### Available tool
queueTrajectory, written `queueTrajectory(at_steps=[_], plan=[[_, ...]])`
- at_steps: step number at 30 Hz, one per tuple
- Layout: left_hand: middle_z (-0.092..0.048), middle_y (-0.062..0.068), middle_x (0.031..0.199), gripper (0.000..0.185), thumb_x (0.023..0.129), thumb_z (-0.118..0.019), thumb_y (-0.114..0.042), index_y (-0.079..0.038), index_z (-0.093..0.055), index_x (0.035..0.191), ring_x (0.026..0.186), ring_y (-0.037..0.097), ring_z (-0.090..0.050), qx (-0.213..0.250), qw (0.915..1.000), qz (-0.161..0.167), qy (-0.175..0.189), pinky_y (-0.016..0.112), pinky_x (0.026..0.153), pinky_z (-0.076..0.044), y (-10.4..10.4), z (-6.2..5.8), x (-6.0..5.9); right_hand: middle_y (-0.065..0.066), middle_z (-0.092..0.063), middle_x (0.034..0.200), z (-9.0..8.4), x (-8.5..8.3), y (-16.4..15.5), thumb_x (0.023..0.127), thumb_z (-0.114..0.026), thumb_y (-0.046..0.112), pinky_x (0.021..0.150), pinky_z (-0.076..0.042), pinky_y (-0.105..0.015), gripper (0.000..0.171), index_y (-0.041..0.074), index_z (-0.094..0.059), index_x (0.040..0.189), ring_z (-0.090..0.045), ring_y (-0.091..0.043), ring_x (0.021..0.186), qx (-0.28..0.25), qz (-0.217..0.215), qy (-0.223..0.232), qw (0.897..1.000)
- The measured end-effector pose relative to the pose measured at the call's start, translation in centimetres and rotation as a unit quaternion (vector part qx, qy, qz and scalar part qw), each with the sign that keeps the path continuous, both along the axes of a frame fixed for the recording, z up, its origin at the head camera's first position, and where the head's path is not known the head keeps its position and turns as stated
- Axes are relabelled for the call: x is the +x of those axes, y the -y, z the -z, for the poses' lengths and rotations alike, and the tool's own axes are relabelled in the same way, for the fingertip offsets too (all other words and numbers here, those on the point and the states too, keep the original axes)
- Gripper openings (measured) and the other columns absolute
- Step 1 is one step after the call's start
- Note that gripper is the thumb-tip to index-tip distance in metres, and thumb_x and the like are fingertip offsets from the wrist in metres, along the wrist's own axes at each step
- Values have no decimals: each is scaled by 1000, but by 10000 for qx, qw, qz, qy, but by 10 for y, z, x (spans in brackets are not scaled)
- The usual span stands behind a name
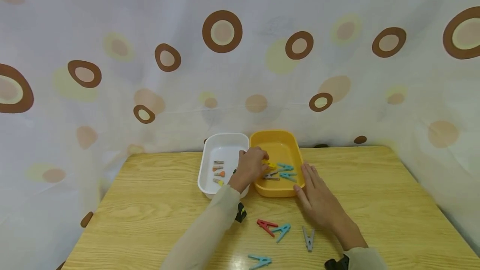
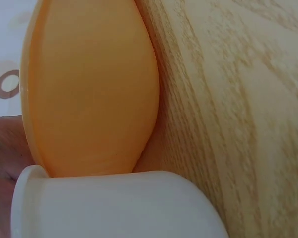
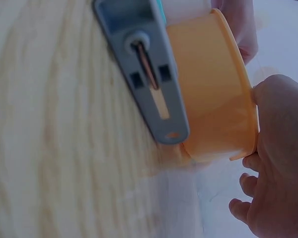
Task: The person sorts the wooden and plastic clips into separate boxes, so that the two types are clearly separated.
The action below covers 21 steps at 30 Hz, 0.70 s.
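The left hand [image 1: 250,163] reaches across the white tray [image 1: 226,145] into the yellow tray [image 1: 276,149], its bent fingers at a yellow clothespin [image 1: 271,165], though whether they pinch it or only touch it cannot be told. The right hand [image 1: 320,201] lies with its fingers extended against the yellow tray's right side, thumb at the near corner, gripping nothing. Blue clothespins [image 1: 288,176] lie beside the yellow one, small clips [image 1: 220,173] sit in the white tray, and a red clothespin [image 1: 266,226] and a grey clothespin [image 1: 309,240] lie on the desk [image 1: 375,195] nearer the person.

Side-by-side trays [image 1: 279,193] — pegs [image 1: 287,175] inside, other pegs [image 1: 309,243] before, cloth [image 1: 240,70] behind
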<state>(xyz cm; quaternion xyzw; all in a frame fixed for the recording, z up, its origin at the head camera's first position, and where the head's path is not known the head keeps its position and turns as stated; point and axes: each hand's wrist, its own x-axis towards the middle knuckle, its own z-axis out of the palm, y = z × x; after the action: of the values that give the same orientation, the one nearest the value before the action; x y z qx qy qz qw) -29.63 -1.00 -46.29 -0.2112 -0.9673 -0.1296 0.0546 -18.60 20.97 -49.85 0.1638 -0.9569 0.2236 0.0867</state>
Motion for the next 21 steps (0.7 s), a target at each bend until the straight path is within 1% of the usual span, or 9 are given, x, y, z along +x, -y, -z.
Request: queueTrajectory(at_steps=[3,6,11,14,17,21], plan=[[-67,-3,120,29,95,-76,-33,-21,-75,121,111,20,-61,0,10000,10,37,48,96,-41,1,2,0,-23,-13,169,0,1,1,112,-37,42,119,-23,-61,72,-4,-12,162,-13,-42,155,20,11,-1,10000],[-66,-2,124,29,96,-76,-30,-21,-74,123,115,21,-60,162,9998,62,64,49,98,-41,3,2,1,-23,-13,169,-1,2,2,112,-36,42,119,-23,-61,72,-4,-13,162,-13,-43,154,30,22,-8,10000],[-65,0,127,27,96,-76,-26,-19,-75,122,120,25,-58,470,9988,118,43,53,100,-42,9,-6,6,-23,-13,169,-3,1,3,112,-36,42,119,-24,-61,72,-4,-13,162,-14,-43,154,77,9,-18,10000],[-65,0,128,27,96,-76,-25,-19,-75,122,121,27,-57,588,9981,158,10,54,100,-43,12,-11,11,-22,-13,169,-4,1,3,112,-36,42,119,-23,-61,72,-4,-13,162,-14,-44,154,79,-6,-10,10000],[-64,2,129,26,96,-75,-23,-18,-74,122,120,28,-58,798,9965,241,-34,54,100,-44,16,-16,20,-23,-13,169,-3,1,4,112,-36,42,119,-24,-62,72,-4,-14,162,-15,-45,153,57,-24,-42,10000],[-64,3,128,26,96,-76,-21,-16,-74,122,118,29,-59,1096,9930,408,-147,53,98,-47,22,-21,30,-24,-16,168,-1,0,3,112,-37,42,117,-26,-63,72,-5,-16,162,-17,-46,153,27,-8,-198,9998]])
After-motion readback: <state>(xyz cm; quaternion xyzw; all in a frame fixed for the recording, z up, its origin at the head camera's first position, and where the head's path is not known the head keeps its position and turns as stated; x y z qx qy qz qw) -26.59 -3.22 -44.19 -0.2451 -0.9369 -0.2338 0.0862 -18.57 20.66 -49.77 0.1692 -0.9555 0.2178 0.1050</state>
